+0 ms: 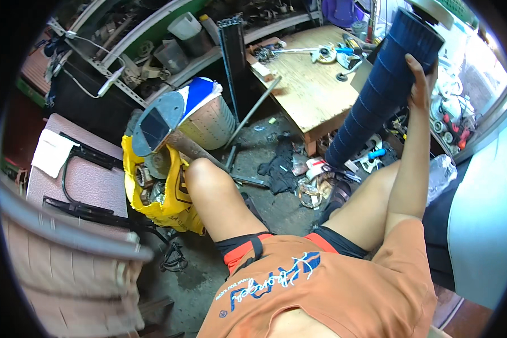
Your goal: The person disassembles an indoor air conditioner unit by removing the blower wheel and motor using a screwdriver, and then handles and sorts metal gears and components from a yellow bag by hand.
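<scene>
My right hand [420, 81] is wrapped round the upper end of a long dark blue cylinder [372, 93] with ring seams along its length, like a blower fan wheel. The cylinder stands tilted, its lower end down by the floor near my right foot. A pale round piece [434, 11] sits at its top, partly cut off by the picture's edge. The thumb shows against the cylinder's side; the other fingers are mostly hidden behind it. My left hand and forearm are out of view.
A wooden table [298, 84] with tools stands ahead. At left are a yellow bag [180, 211] of metal parts, a perforated drum [211, 121] and a folded chair [90, 186]. Black cloth [279, 169] and scattered parts lie on the floor between my feet.
</scene>
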The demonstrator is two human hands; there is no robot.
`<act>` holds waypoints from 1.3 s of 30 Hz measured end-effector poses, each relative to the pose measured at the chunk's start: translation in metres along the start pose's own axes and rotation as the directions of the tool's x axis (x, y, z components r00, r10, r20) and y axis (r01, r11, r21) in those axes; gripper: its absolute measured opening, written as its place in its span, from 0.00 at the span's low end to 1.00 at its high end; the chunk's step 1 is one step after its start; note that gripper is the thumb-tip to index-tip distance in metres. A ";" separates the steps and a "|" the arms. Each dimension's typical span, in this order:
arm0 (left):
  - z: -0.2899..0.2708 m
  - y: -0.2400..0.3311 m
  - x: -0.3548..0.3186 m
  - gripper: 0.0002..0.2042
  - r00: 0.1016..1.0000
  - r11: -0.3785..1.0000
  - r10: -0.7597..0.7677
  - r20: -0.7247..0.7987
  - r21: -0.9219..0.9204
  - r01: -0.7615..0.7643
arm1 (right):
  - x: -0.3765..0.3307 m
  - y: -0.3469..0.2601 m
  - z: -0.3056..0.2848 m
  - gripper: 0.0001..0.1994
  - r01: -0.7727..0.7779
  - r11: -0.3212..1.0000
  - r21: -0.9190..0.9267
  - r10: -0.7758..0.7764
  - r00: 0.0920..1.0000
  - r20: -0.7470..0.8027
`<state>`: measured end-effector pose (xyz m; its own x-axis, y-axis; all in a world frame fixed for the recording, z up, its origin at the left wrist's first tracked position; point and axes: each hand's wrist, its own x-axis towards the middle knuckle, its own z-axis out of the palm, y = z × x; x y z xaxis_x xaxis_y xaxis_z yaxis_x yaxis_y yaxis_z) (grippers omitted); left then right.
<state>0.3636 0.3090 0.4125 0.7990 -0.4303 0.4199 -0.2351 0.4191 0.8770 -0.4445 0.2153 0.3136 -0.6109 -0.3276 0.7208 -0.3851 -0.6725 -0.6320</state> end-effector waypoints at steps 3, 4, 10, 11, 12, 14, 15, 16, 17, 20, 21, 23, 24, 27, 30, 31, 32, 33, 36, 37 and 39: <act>-0.044 -0.058 -0.024 0.18 0.992 0.981 -0.086 -0.090 0.165 0.100 | 0.003 0.011 0.002 0.35 -0.049 0.998 0.038 0.048 0.998 0.029; -0.057 -0.071 -0.033 0.18 0.989 0.971 -0.099 -0.114 0.205 0.121 | -0.001 0.019 0.005 0.35 -0.058 0.998 0.039 0.057 0.998 0.030; -0.091 -0.155 -0.061 0.18 0.973 0.864 -0.161 -0.165 0.454 0.220 | 0.008 0.023 0.011 0.37 0.088 0.995 -0.054 -0.086 0.996 0.038; -0.095 -0.167 -0.063 0.18 0.974 0.839 -0.158 -0.162 0.499 0.219 | 0.006 0.022 0.016 0.37 0.093 0.994 -0.052 -0.090 0.995 0.041; -0.099 -0.179 -0.065 0.18 0.974 0.809 -0.160 -0.163 0.543 0.224 | 0.003 0.021 0.022 0.40 0.042 0.999 -0.019 -0.041 0.999 0.029; -0.099 -0.198 -0.068 0.18 0.978 0.753 -0.156 -0.140 0.624 0.210 | 0.006 0.017 0.024 0.43 -0.013 0.999 0.035 0.012 0.999 0.031; -0.100 -0.207 -0.069 0.18 0.980 0.722 -0.151 -0.129 0.662 0.199 | 0.006 0.015 0.026 0.43 -0.005 0.999 0.037 0.003 1.000 0.031; -0.100 -0.216 -0.070 0.18 0.983 0.690 -0.147 -0.112 0.700 0.183 | 0.005 0.012 0.029 0.43 -0.037 0.998 0.053 0.035 0.999 0.035; -0.099 -0.225 -0.070 0.18 0.985 0.655 -0.141 -0.100 0.736 0.169 | 0.003 0.007 0.034 0.43 -0.069 0.995 0.069 0.067 0.997 0.039; -0.100 -0.248 -0.072 0.18 0.991 0.550 -0.122 -0.058 0.827 0.116 | -0.002 0.001 0.048 0.43 -0.093 0.993 0.078 0.089 0.994 0.055; -0.101 -0.255 -0.071 0.18 0.993 0.513 -0.113 -0.040 0.853 0.092 | -0.002 -0.002 0.052 0.43 -0.082 0.994 0.078 0.078 0.995 0.055; -0.099 -0.269 -0.073 0.18 0.995 0.446 -0.099 -0.012 0.893 0.055 | -0.008 -0.011 0.069 0.43 -0.167 0.978 0.127 0.156 0.983 0.096; -0.101 -0.273 -0.072 0.18 0.996 0.407 -0.094 0.001 0.913 0.037 | -0.015 -0.016 0.077 0.43 -0.161 0.979 0.128 0.149 0.984 0.099; -0.100 -0.289 -0.072 0.18 0.996 0.322 -0.071 0.046 0.946 -0.021 | -0.029 -0.025 0.097 0.43 -0.240 0.951 0.195 0.232 0.971 0.061; -0.094 -0.301 -0.073 0.18 0.995 0.261 -0.048 0.090 0.962 -0.075 | -0.033 -0.024 0.105 0.40 -0.229 0.946 0.230 0.202 0.970 0.135; -0.092 -0.306 -0.075 0.18 0.994 0.243 -0.043 0.097 0.966 -0.084 | -0.034 -0.021 0.108 0.37 -0.230 0.937 0.264 0.193 0.968 0.158; -0.091 -0.310 -0.075 0.18 0.994 0.228 -0.041 0.105 0.969 -0.093 | -0.032 -0.020 0.110 0.34 -0.228 0.928 0.295 0.179 0.966 0.186; -0.089 -0.314 -0.077 0.18 0.993 0.213 -0.040 0.110 0.972 -0.099 | -0.032 -0.020 0.110 0.34 -0.208 0.935 0.286 0.161 0.970 0.180; -0.087 -0.320 -0.077 0.18 0.993 0.172 -0.014 0.120 0.978 -0.116 | -0.035 -0.020 0.114 0.35 -0.319 0.878 0.358 0.243 0.939 0.242; -0.086 -0.321 -0.079 0.18 0.992 0.158 -0.009 0.125 0.980 -0.122 | -0.037 -0.019 0.115 0.35 -0.309 0.881 0.360 0.235 0.943 0.234; -0.084 -0.324 -0.078 0.18 0.991 0.138 0.012 0.130 0.982 -0.130 | -0.040 -0.015 0.118 0.35 -0.446 0.776 0.446 0.365 0.894 0.259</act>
<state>0.4241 0.2740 0.0755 0.7175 -0.5255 0.4571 -0.6799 -0.6711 0.2956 -0.3327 0.1607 0.3282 -0.5076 -0.7100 0.4880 0.2819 -0.6721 -0.6847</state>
